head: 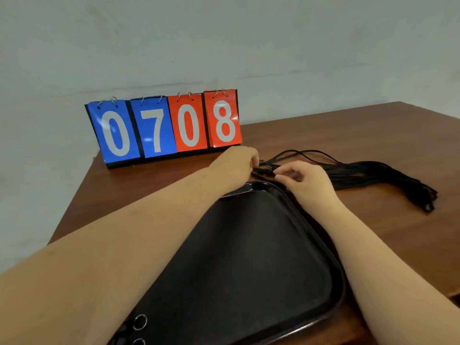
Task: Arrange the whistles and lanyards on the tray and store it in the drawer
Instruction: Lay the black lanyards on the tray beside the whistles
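A black tray lies on the brown table in front of me. Beyond its far edge a bundle of black lanyards stretches to the right, its clips at the far right end. My left hand and my right hand meet just past the tray's far rim, both pinching the lanyards' near end between fingertips. At the tray's near left corner, small metal rings of black whistles show beside my left forearm, mostly hidden.
A flip scoreboard reading 0708, blue and red cards, stands at the table's back left against the wall. The table ends at the left and right edges near the tray.
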`<state>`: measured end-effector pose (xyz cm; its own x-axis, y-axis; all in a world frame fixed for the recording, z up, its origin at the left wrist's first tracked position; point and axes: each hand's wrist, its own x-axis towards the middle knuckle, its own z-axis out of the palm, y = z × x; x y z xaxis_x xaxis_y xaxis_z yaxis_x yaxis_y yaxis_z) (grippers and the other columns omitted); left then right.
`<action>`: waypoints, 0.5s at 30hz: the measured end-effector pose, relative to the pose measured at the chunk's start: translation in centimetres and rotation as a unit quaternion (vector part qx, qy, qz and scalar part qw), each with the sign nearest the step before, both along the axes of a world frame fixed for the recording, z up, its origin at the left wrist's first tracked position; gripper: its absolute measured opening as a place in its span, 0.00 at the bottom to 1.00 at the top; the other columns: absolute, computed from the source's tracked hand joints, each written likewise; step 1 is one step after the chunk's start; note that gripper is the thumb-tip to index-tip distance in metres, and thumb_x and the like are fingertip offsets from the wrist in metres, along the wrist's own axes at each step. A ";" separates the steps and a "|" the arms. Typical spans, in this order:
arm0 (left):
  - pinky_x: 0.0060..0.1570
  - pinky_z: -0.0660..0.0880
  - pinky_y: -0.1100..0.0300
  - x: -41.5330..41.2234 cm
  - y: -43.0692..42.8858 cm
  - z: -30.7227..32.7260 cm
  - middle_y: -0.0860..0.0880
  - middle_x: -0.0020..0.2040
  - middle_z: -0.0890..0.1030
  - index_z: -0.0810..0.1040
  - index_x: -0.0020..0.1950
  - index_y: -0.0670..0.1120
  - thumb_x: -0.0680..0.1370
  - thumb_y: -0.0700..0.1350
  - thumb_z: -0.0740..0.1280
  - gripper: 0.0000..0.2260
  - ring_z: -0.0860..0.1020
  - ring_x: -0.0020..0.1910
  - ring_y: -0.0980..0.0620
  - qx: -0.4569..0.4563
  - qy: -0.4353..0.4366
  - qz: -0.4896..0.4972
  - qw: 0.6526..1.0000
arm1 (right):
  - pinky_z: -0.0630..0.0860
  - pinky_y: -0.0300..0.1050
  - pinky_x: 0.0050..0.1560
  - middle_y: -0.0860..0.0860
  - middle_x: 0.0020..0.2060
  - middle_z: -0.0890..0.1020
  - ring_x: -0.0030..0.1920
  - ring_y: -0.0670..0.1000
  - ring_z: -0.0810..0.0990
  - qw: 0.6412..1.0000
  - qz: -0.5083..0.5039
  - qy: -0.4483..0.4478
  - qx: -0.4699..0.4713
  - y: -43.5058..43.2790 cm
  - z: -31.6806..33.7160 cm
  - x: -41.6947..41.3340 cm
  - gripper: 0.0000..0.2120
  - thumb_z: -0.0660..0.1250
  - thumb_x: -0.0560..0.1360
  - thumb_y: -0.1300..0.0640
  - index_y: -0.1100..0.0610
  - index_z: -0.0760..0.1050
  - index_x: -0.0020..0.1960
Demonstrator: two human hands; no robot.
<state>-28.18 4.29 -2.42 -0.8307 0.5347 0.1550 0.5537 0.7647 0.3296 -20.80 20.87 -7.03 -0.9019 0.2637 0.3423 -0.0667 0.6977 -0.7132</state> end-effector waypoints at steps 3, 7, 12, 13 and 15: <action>0.48 0.72 0.63 -1.6 1.4 -0.6 0.50 0.58 0.80 0.80 0.60 0.48 0.79 0.37 0.66 0.12 0.78 0.53 0.50 -0.042 -0.012 -0.029 0.999 | 0.72 0.31 0.46 0.42 0.43 0.80 0.43 0.39 0.77 0.998 0.020 -0.006 0.053 0.6 -0.4 -0.4 0.08 0.72 0.74 0.58 0.50 0.82 0.52; 0.55 0.75 0.59 -3.0 2.0 -0.9 0.48 0.60 0.81 0.81 0.60 0.47 0.79 0.37 0.68 0.11 0.78 0.56 0.48 -0.093 0.007 -0.055 0.994 | 0.70 0.30 0.44 0.45 0.43 0.78 0.42 0.42 0.76 0.994 0.031 -0.030 0.103 0.7 -0.5 -0.7 0.08 0.71 0.75 0.59 0.54 0.83 0.54; 0.49 0.71 0.62 -3.4 2.0 -0.9 0.47 0.56 0.79 0.79 0.55 0.45 0.80 0.40 0.67 0.05 0.77 0.53 0.49 -0.109 0.036 -0.062 0.991 | 0.71 0.37 0.47 0.48 0.46 0.77 0.43 0.45 0.76 0.991 0.012 -0.041 0.123 0.7 -0.5 -1.2 0.07 0.71 0.76 0.56 0.54 0.83 0.53; 0.48 0.70 0.63 -3.4 2.0 -1.0 0.48 0.56 0.79 0.79 0.56 0.45 0.80 0.41 0.67 0.05 0.76 0.52 0.49 -0.116 0.036 -0.065 0.990 | 0.73 0.37 0.48 0.48 0.46 0.78 0.43 0.45 0.76 0.992 0.010 -0.039 0.118 0.7 -0.6 -1.2 0.07 0.71 0.75 0.56 0.54 0.83 0.53; 0.47 0.69 0.63 -3.3 1.9 -1.1 0.48 0.55 0.78 0.78 0.55 0.44 0.81 0.41 0.66 0.05 0.76 0.51 0.50 -0.129 0.036 -0.070 0.989 | 0.73 0.36 0.48 0.48 0.46 0.78 0.43 0.44 0.76 0.993 0.010 -0.039 0.110 0.7 -0.6 -1.0 0.08 0.72 0.75 0.56 0.54 0.83 0.54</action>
<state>-31.49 6.18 -3.50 -0.7381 0.6725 0.0543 0.6743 0.7329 0.0898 -21.81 21.54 -7.61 -0.9322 0.1719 0.3185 -0.0325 0.8367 -0.5468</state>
